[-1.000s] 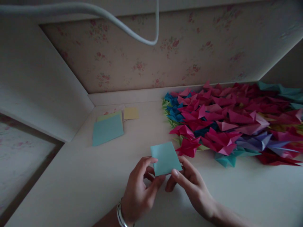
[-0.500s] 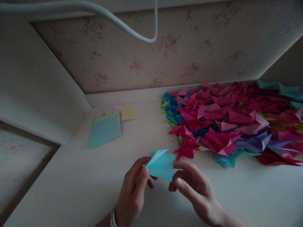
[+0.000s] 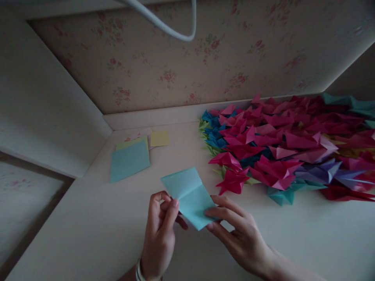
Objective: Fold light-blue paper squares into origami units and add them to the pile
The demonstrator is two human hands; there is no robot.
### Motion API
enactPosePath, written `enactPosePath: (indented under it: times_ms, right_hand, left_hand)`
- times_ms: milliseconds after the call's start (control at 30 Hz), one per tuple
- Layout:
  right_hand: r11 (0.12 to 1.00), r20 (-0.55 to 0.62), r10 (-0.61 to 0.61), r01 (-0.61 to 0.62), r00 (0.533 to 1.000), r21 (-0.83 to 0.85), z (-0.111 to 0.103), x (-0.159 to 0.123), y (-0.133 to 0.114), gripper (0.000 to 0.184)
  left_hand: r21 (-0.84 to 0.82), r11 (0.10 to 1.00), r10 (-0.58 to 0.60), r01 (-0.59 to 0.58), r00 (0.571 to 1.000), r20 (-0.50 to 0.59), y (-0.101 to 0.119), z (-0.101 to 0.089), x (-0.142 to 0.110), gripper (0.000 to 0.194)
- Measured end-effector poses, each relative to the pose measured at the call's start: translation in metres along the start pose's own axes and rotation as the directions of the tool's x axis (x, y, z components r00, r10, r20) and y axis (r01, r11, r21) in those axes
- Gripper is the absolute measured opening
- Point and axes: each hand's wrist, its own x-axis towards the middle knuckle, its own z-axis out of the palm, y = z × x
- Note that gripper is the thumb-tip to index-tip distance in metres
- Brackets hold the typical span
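Observation:
A light turquoise sheet of origami paper (image 3: 191, 199) is held between both hands over the desk, unfolded to an oblong with a crease across its middle. My left hand (image 3: 162, 226) pinches its left edge near the crease, thumb on top. At the lower right corner, my right hand (image 3: 238, 232) grips the paper with the thumb beneath and fingers on the upper face. A bracelet (image 3: 140, 270) circles my left wrist. Beyond the right hand lie many folded paper pieces (image 3: 275, 144), mostly pink and magenta, with blue, green, purple and teal among them.
Flat turquoise paper (image 3: 130, 160) lies at the left over a yellow-green sheet (image 3: 123, 144). Close by is a small yellow square (image 3: 159, 138). A white cable (image 3: 164, 26) hangs in front of the floral wall panel (image 3: 168, 78). White boards border the desk (image 3: 88, 226) at the back and left.
The turquoise paper was a folded square, then partly opened, and now lies spread wider with its crease showing. My right hand has closed on its lower right corner. The view has shifted slightly.

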Motion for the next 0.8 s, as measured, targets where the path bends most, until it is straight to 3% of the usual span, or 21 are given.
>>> enactPosePath:
  times_ms: [67,167,300,400,533,800]
  right_hand:
    - [0.998,0.011,0.048,-0.049,0.999,0.037,0.0003,0.0011,-0.0014,0.012]
    - [0.973,0.026,0.172,-0.174,0.985,0.151,0.0027,0.0027,-0.0030,0.017]
    - [0.869,0.025,0.353,-0.337,0.935,0.361,0.0062,0.0032,-0.0032,0.020]
    - [0.808,0.003,0.410,-0.364,0.912,0.463,0.0068,0.0042,-0.0028,0.020]
    - [0.796,0.000,0.416,-0.364,0.909,0.483,0.0064,0.0055,-0.0028,0.020]
    - [0.737,0.000,0.474,-0.397,0.880,0.547,0.0073,0.0072,-0.0052,0.023]
  left_hand:
    - [-0.049,0.999,0.006,-0.006,1.000,-0.004,-0.0015,0.0009,0.0005,0.014]
    - [0.026,0.999,0.042,-0.044,0.996,0.079,-0.0027,-0.0011,0.0003,0.010]
    - [0.110,0.991,0.055,-0.077,0.981,0.186,-0.0006,-0.0033,-0.0015,0.015]
    - [0.137,0.983,0.090,-0.121,0.973,0.211,0.0014,-0.0029,-0.0023,0.014]
    - [0.235,0.949,0.162,-0.211,0.964,0.210,0.0023,-0.0030,0.0008,0.011]
    - [0.276,0.947,0.127,-0.165,0.981,0.148,-0.0001,-0.0030,0.0048,0.009]
